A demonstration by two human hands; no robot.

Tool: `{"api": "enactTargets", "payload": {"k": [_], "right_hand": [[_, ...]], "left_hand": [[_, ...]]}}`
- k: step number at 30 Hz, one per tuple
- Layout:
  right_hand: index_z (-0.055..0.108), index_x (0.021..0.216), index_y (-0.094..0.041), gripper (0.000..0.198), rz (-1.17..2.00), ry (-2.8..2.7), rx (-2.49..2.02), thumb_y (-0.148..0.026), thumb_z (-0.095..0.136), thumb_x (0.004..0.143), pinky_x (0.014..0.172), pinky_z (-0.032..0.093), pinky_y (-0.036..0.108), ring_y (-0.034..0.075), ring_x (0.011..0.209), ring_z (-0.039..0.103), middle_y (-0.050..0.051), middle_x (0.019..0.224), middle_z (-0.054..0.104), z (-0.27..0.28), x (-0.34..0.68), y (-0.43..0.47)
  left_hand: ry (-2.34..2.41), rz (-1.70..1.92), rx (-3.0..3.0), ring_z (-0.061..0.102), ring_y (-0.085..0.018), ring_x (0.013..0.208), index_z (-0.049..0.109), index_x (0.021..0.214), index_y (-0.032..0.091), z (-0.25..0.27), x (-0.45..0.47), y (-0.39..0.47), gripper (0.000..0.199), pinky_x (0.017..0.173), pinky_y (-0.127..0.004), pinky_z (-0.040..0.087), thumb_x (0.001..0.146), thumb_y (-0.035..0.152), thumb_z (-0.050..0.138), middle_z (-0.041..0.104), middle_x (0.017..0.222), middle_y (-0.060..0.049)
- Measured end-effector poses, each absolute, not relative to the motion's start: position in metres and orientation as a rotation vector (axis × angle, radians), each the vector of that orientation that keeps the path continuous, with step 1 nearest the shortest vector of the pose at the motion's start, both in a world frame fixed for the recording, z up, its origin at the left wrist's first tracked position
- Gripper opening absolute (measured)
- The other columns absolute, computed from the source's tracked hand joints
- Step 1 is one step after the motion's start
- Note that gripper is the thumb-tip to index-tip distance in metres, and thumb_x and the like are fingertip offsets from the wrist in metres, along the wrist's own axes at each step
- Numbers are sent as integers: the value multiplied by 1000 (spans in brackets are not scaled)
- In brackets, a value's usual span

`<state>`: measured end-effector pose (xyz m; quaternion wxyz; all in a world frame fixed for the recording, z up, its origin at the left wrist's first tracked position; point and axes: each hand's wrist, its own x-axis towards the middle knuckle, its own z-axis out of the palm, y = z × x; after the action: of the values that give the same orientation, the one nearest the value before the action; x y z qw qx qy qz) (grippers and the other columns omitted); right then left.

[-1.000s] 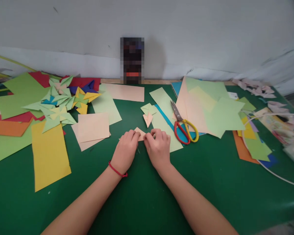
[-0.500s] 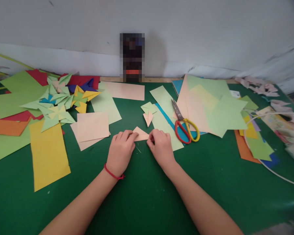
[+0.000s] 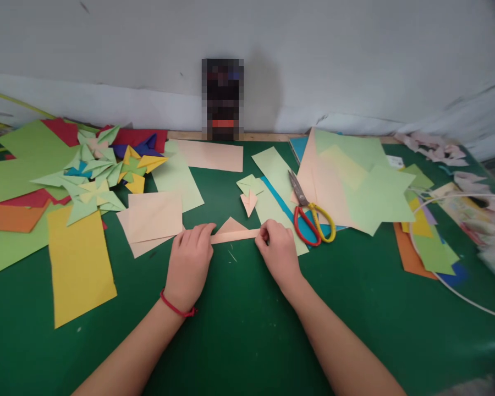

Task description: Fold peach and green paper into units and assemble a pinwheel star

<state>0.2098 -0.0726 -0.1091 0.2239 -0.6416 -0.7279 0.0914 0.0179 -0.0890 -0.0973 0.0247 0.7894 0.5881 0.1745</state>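
Folded peach paper (image 3: 234,236): located on green tabletop (image 3: 239,330), center of work area, between the hands. Long axis runs L-R, R end slightly farther from the person. Triangular peak points away, toward wall (image 3: 157,44); long straight edge faces the person.

L hand (image 3: 190,267): fingers close together over the L end of the paper; grip underneath hidden, cannot tell if pinched. R hand (image 3: 278,253): thumb and fingers narrow, pinching the R end.

Edges: beyond the peak, slightly R, sits a small green-and-peach folded piece (image 3: 249,195) (near, w/o contact; its peach tip points at the person). L side: peach sheets (image 3: 154,217) reach the L-hand fingers; contact unclear. R side: pale green strip (image 3: 278,212) runs just beside the R hand; scissors (image 3: 299,190) lie farther R, blades pointing away.

Room: bare tabletop extends from the straight edge toward the person, btwn forearms, w/ a few thin slivers (image 3: 232,256) near the paper.
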Motion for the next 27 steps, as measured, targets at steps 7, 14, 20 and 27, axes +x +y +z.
{"api": "enactTargets", "payload": {"k": [7,14,20,27], "right_hand": [[41,72,-21,12,292,-1890,-1737,-17,43,82,62,34,29,15,60,43,-1,64,45,-110,207,-73],[47,79,-20,6,229,-1780,-1577,-24,47,85,66,40,32,18,71,48,5,74,51,-102,204,-77],[52,105,-20,20,515,-1863,-1491,-24,45,87,70,45,32,16,70,55,4,77,62,-104,190,-86],[57,101,-20,19,718,-1715,-1423,-24,46,86,71,51,29,16,79,61,5,92,66,-105,189,-85]], "left_hand": [[1507,471,2612,51,-23,93,54,108,16,-98,19,-86,26,81,-37,43,87,13,38,58,108,-11],[1558,517,2547,52,-22,84,56,103,16,-99,20,-82,22,74,-36,45,88,26,42,59,100,-10],[1480,613,2541,55,-20,85,57,100,15,-100,19,-83,22,76,-34,46,89,20,39,61,93,-10],[1252,839,2533,59,-18,83,57,103,17,-101,27,-89,20,77,-32,47,86,19,47,64,93,-7]]}}
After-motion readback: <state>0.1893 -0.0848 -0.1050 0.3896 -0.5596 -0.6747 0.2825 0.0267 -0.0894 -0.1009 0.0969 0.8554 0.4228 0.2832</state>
